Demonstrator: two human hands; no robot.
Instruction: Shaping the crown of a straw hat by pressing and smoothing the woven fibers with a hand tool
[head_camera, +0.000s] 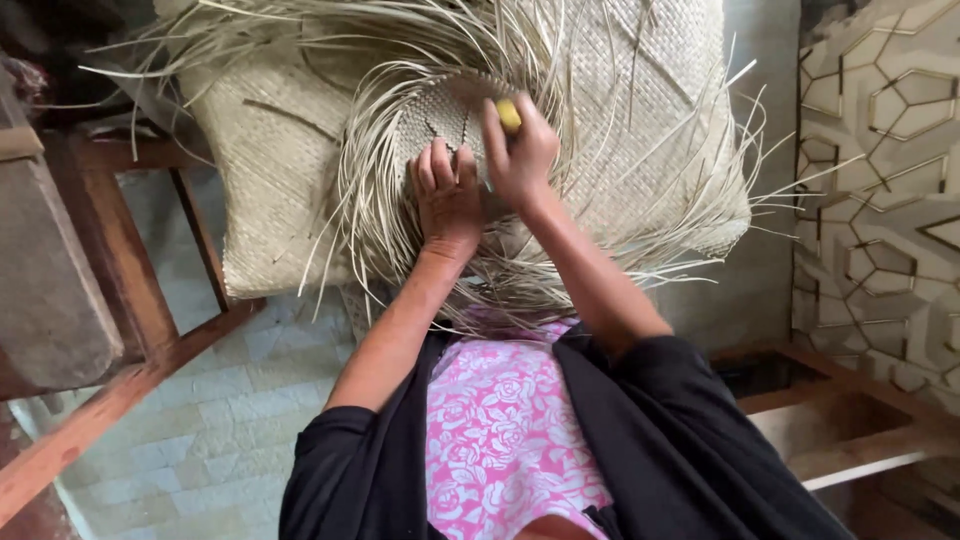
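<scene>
A small woven straw piece with many loose strands fanning out lies in front of me, on top of larger woven straw mats. My left hand rests on the small piece with its fingers curled down onto the weave. Just right of it, my right hand is closed around a small yellow object, held against the weave. Loose strands curve around both wrists and hide the near edge of the piece.
A wooden frame stands at the left over a pale tiled floor. A patterned panel rises at the right, with a wooden ledge below it. Long stiff strands stick out from the mats on all sides.
</scene>
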